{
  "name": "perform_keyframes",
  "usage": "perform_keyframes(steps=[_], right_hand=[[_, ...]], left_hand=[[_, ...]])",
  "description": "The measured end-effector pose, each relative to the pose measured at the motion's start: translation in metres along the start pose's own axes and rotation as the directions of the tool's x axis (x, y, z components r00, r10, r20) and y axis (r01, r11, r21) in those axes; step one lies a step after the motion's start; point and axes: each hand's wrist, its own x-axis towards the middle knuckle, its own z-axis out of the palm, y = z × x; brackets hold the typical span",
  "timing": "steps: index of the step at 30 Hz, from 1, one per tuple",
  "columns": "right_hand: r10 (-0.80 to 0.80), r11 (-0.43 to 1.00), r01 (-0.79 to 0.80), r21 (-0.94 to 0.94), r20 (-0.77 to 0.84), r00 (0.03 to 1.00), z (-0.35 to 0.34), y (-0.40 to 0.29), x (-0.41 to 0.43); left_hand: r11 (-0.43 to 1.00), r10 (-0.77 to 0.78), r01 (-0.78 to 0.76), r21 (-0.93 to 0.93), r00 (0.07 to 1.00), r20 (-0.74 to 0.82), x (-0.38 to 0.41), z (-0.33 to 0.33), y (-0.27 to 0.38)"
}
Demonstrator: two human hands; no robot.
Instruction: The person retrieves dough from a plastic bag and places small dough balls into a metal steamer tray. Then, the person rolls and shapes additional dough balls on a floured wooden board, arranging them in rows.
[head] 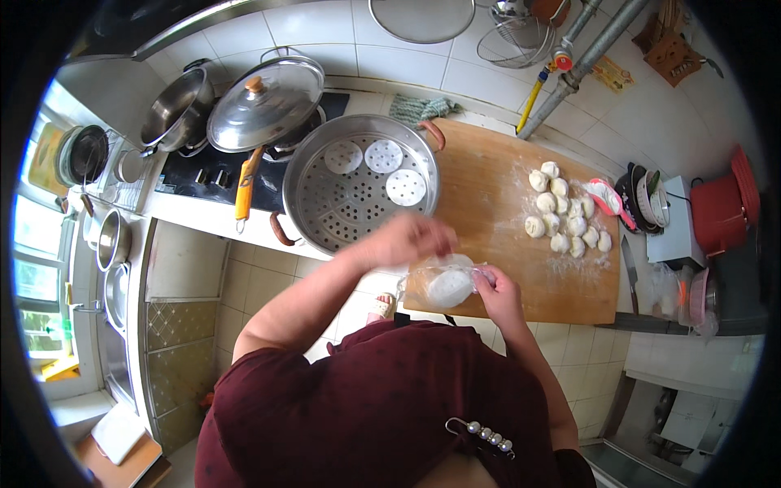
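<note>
My right hand (497, 290) grips the edge of a clear plastic bag (421, 285) that holds round white perforated paper liners (451, 288). Just above the bag is my left hand (421, 239), blurred, its fingers bent; whether anything is between them cannot be told. Beyond it a metal steamer tier (361, 183) with brown handles has several round paper liners (406, 187) lying on its perforated bottom. To the right, several pieces of white dough (534, 226) rest in scattered flour on a wooden board (488, 201).
A glass-lidded pan (266, 107) with an orange handle and a steel pot (177, 110) stand at the black stove (183, 177). A kitchen knife (630, 268) lies right of the board, near stacked bowls (653, 201) and a red pot (719, 213). A cloth (421, 108) is behind the steamer.
</note>
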Motion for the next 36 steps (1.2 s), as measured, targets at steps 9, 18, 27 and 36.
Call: perform_keyframes(steps=[9,18,27,36], right_hand=[[-0.006,1.000,0.007,-0.026,0.071,0.997,0.007,-0.014,-0.012],[0.006,1.000,-0.005,-0.019,0.038,0.999,-0.002,0.000,-0.014],[0.000,0.999,0.003,-0.043,0.065,0.998,-0.001,-0.010,-0.016],[0.014,0.999,-0.015,0.030,0.031,0.999,-0.001,0.012,-0.015]], left_hand=[[0.643,-0.233,0.138,0.753,0.972,0.021,0.013,0.110,-0.098],[0.689,-0.088,-0.021,0.724,0.990,0.113,0.018,0.108,-0.116],[0.871,-0.199,0.173,0.460,0.980,0.008,0.019,0.134,-0.199],[0.863,0.129,-0.121,0.490,0.992,0.017,-0.007,0.105,-0.111]])
